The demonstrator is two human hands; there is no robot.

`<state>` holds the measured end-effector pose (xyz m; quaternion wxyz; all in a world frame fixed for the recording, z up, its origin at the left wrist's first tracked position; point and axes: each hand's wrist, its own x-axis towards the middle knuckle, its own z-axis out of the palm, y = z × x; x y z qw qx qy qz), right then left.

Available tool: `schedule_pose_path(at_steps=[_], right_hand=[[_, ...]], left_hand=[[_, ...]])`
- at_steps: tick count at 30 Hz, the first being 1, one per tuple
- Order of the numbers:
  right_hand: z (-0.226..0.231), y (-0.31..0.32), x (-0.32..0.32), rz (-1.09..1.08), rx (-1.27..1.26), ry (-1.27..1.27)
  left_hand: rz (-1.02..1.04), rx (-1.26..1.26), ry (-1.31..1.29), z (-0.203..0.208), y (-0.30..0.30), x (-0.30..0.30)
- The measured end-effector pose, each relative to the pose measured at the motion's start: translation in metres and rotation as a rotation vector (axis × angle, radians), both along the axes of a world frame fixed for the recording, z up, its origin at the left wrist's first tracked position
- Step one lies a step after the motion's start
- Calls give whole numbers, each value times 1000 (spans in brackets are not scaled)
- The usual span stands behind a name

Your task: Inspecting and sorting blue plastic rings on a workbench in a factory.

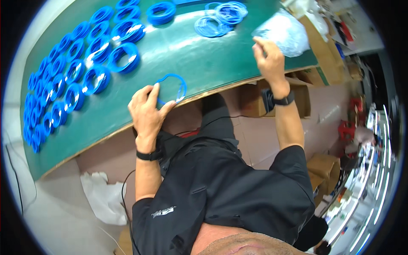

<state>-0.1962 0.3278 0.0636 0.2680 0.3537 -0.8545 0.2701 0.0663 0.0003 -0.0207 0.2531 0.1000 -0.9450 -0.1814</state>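
We see our left hand (148,111) resting at the near edge of the green tabletop (199,59), its fingers closed on a loose blue tubing loop (172,88). The thumb and forefinger pinch the loop's left side, so the loop lies flat on the tabletop just to the right of and slightly beyond that hand, its wider span running left to right along the tabletop's edge. Our right hand (268,57) is raised farther along to the right, well apart from the loop, with its fingers curled together against a clear plastic bag (285,33); we cannot tell whether it truly grips the bag or only touches it. The left hand is plainly the nearer one to the loop.

To the far left, many tightly wound blue coils (76,80) lie in rows across the tabletop, well apart from the loop. At the far side, near the middle, a few looser blue rings (221,19) lie overlapping. Cardboard boxes (327,51) stand at the right end of the tabletop, beyond the bag.
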Motion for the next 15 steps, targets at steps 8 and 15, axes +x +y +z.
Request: schedule_pose_path(at_steps=[8, 15], right_hand=[[-52, -115, 142, 618, 107, -198], [-65, -124, 145, 642, 234, -117]], left_hand=[[-18, -39, 43, -2, 1, 8], [-23, -10, 62, -1, 2, 10]])
